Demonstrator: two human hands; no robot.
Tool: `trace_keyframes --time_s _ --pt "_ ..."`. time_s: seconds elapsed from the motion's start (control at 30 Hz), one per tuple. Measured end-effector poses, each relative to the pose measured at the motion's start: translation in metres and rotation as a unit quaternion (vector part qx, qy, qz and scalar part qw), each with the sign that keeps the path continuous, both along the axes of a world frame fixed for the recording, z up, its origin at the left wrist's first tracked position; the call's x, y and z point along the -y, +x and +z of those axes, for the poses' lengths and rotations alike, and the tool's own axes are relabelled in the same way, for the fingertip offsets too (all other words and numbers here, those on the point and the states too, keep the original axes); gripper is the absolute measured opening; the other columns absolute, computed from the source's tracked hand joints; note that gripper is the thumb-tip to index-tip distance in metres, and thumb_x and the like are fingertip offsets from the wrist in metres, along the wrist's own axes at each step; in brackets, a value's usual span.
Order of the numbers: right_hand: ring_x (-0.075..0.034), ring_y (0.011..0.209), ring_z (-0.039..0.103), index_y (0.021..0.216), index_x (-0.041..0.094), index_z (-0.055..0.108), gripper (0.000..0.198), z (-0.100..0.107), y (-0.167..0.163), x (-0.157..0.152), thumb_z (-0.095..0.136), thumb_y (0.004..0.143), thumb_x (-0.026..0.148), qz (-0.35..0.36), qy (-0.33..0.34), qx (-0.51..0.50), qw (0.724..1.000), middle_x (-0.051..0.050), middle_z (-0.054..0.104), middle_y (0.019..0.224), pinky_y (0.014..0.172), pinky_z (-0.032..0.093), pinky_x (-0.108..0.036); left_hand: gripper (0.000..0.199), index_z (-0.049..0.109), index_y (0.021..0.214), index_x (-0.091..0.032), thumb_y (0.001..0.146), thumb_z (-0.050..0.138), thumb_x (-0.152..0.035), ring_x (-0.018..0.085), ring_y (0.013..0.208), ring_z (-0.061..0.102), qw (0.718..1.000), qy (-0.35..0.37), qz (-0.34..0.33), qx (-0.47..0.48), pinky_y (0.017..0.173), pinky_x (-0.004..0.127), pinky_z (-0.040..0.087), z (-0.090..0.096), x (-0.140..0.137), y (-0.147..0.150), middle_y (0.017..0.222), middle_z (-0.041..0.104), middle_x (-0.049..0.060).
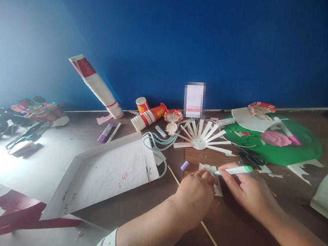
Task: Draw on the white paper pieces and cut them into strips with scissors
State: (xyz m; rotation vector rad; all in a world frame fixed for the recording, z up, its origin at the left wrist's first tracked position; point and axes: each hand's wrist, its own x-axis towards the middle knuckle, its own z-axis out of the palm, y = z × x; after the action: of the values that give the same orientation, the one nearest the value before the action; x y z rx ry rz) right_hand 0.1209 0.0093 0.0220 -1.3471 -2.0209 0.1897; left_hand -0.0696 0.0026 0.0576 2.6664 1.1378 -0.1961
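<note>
Across a dark, wood-grained tabletop [240,235], the left hand [195,194] is laid knuckles-up, fingers bent over cut white paper [218,189]; whether it is pinched cannot be told. By the right hand [248,190], angled inward, a slim green-ended marker [235,170] is gripped, tip just beside the left fingers.

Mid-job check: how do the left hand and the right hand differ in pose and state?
The left hand rests on the white paper; the right hand holds a green-ended marker. The left forearm shows a white cuff; the right forearm shows none. Both hands are bare and close together.
</note>
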Motion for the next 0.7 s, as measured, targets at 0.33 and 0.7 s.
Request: trace_keyframes --time_s 0.33,0.7 --pt "-0.02 0.071 0.077 0.091 0.023 0.067 0.024 -0.0002 0.0014 0.0021 0.048 0.102 0.033 0.012 0.012 0.008 1.0 -0.002 0.079 0.081 0.065 0.057 -0.027 0.033 0.068 0.123 -0.01 0.098 0.049 -0.019 0.026 0.139 0.052 1.0 0.012 -0.02 0.001 0.105 0.033 0.054 0.0028 -0.001 0.0005 0.135 0.064 0.016" --pt "-0.019 0.068 0.076 0.092 0.023 0.066 0.023 0.0008 0.0014 0.0063 0.049 0.103 0.033 0.016 0.043 0.023 0.999 -0.001 0.078 0.079 0.063 0.056 -0.026 0.03 0.07 0.118 -0.01 0.097 0.05 -0.018 0.025 0.128 0.058 0.999 0.021 -0.034 -0.003 0.095 0.03 0.057 0.0017 -0.0014 -0.0011 0.13 0.065 0.015"
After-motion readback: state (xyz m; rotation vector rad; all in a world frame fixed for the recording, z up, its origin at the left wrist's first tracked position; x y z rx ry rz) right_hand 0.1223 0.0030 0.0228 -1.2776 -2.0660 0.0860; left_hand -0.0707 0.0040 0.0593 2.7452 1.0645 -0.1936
